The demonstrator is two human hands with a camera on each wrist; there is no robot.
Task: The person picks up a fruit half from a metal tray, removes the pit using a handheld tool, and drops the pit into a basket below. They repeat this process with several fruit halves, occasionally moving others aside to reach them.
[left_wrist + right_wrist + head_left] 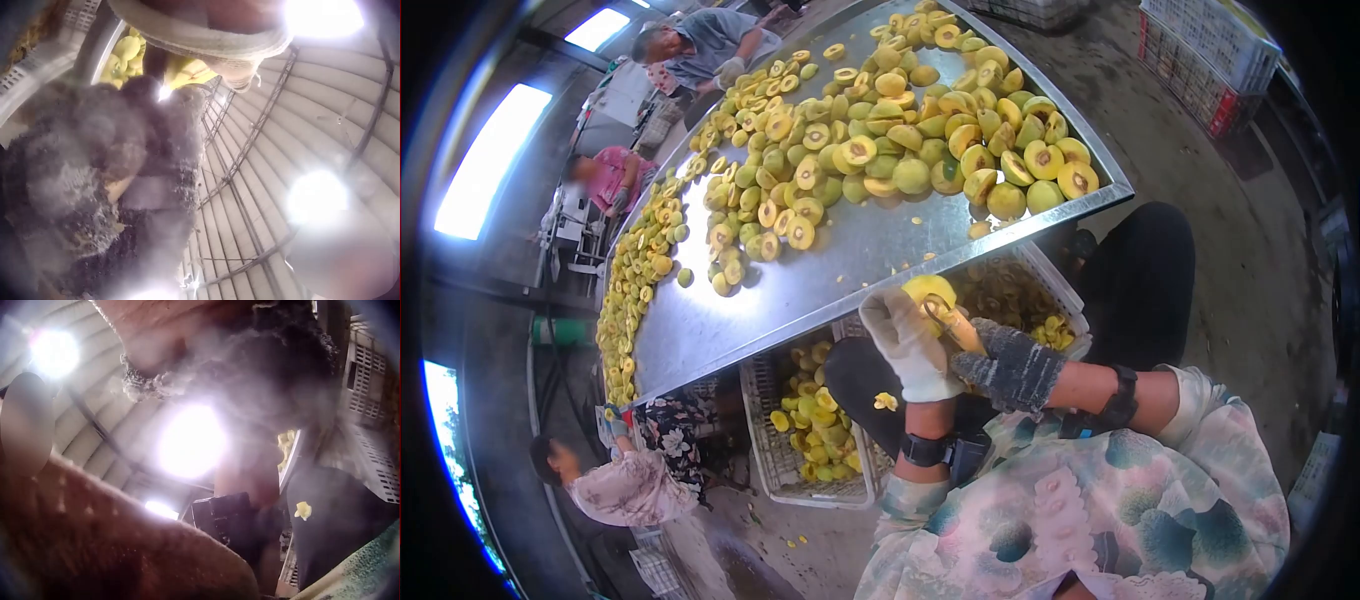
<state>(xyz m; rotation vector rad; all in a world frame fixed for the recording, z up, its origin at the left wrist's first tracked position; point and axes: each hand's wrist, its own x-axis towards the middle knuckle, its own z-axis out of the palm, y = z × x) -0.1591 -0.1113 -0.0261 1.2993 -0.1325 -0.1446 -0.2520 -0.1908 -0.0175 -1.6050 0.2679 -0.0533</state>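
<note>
My left hand (908, 345), in a white glove, holds a yellow peach half (930, 291) just past the table's near edge. In a dark grey knit glove, my right hand (1015, 366) grips the wooden handle (968, 336) of a small pitting tool. Its curved metal end overlaps the cut face of the peach half in the head view. The left wrist view has the grey glove (94, 175) large and blurred, with part of the peach half (190, 72) behind it. Seen from the right wrist, the grey glove (269, 369) hides the tool.
Many halved peaches (860, 150) lie heaped on a metal table (830, 280). Below it stand a crate (765, 440) of peach halves and another crate (1070, 300) with brown pits and yellow scraps. A yellow scrap (885, 401) rests on my leg. Several people work around the table; stacked crates (1200, 60) stand right.
</note>
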